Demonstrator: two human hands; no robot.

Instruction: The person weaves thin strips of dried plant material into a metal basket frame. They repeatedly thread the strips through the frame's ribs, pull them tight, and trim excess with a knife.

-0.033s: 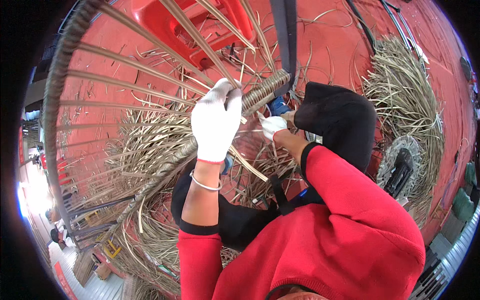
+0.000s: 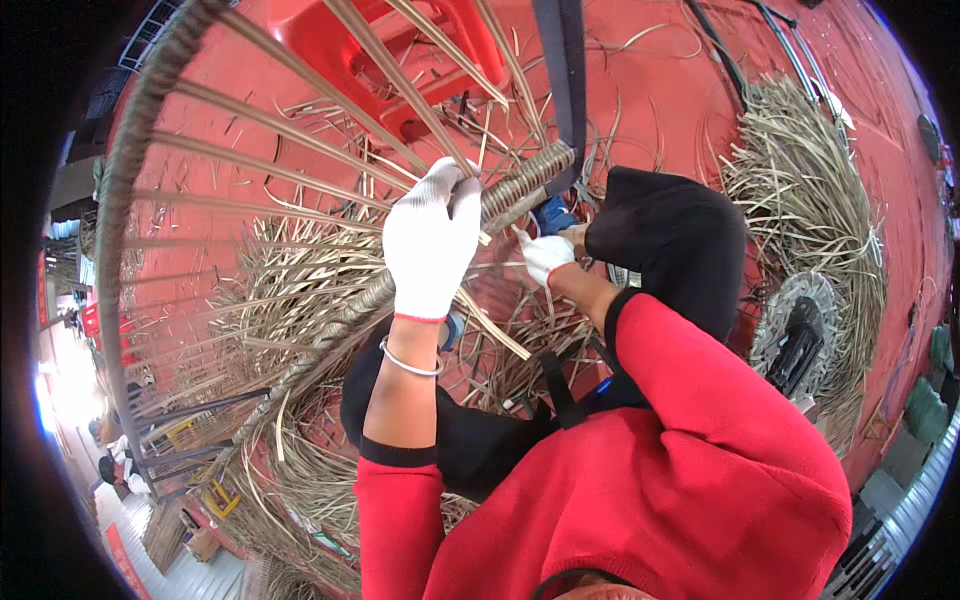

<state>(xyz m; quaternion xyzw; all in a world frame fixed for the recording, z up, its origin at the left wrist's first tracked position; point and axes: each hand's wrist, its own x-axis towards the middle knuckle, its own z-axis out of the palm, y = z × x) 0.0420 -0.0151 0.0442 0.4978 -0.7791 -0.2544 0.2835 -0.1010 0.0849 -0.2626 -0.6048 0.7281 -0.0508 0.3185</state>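
My left hand, in a white glove, lies over a bar wrapped in woven strips. Its thumb and fingers close on the lower end of a tan strand that stretches up from the bar. Below and to the right, my gloved right hand is closed, with a thin pale strip running to its fingers from under the bar. A loose flat strip end hangs below my left hand. The palm side of my left hand is hidden.
A thick wrapped rim curves along the left, joined to the bar by several strands. A red plastic stool stands beyond. Bundled strips lie at right beside a round grey object. A dark strap-like post rises near the bar's end.
The wrapped rim and its strands at left have shifted slightly to the right in the picture. Both hands keep nearly the same place and grip.
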